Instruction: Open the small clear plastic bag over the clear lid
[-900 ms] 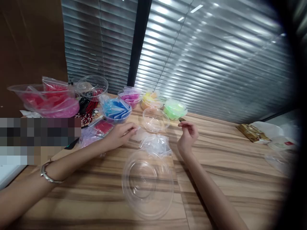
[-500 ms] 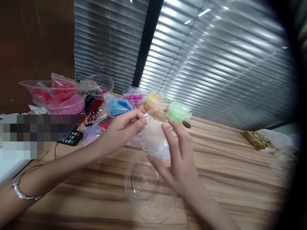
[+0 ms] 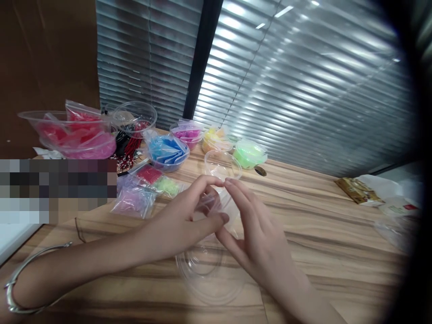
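My left hand (image 3: pixel 184 220) and my right hand (image 3: pixel 256 238) meet over a clear plastic lid (image 3: pixel 211 274) lying on the wooden table (image 3: pixel 320 252). Between the fingertips of both hands is a small clear plastic bag (image 3: pixel 222 204), pinched from both sides. Just behind the hands stands an empty clear cup (image 3: pixel 222 163). A metal bangle (image 3: pixel 23 283) circles my left wrist.
Bowls of coloured packets line the back: pink (image 3: pixel 72 135), blue (image 3: pixel 167 152), purple (image 3: pixel 187 132), yellow (image 3: pixel 216 140), green (image 3: pixel 249 154). Loose small bags (image 3: pixel 141 193) lie left of the hands. A brown packet (image 3: pixel 359 190) and white wrappers sit at the far right. Window blinds stand behind.
Both hands have come together over the lid and lowered toward me, the right hand now pinching the clear bag that only the left held before.
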`<state>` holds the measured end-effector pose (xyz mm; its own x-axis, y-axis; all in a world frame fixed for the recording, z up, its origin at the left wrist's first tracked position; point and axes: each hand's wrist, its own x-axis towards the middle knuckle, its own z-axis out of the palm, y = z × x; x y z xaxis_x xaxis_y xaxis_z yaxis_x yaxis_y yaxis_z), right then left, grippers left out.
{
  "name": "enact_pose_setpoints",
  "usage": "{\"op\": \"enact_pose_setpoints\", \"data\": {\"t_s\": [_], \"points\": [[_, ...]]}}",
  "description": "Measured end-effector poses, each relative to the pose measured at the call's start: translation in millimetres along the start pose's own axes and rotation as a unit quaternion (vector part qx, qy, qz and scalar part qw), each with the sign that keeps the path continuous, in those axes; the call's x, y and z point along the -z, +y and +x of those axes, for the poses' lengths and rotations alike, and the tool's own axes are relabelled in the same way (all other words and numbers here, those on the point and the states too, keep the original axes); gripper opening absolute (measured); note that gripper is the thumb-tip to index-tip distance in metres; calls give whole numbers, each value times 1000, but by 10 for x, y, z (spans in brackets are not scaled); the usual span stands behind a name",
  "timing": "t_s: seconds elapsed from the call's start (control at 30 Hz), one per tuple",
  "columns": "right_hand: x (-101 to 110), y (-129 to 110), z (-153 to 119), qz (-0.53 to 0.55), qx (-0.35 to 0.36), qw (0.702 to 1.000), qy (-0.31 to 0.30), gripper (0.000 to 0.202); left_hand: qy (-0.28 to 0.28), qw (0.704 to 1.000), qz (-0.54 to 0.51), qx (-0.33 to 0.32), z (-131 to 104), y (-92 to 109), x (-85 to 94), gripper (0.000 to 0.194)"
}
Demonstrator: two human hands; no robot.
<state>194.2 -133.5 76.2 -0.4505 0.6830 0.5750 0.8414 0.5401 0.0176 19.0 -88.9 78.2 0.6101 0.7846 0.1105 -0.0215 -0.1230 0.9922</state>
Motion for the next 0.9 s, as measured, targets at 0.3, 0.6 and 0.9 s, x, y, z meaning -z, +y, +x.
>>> {"op": "enact_pose_setpoints", "data": {"t_s": [0.3, 0.6, 0.9], "points": [[203, 40, -24, 157, -92, 981, -63, 60, 55, 998, -16, 23, -38, 14, 25, 43], [169, -81, -14, 207, -42, 962, -175, 61, 12, 996, -67, -65, -88, -134, -1, 81], [186, -76, -19, 195, -5, 966, -171, 58, 11, 995, -81, -62, -78, -117, -15, 78]]}}
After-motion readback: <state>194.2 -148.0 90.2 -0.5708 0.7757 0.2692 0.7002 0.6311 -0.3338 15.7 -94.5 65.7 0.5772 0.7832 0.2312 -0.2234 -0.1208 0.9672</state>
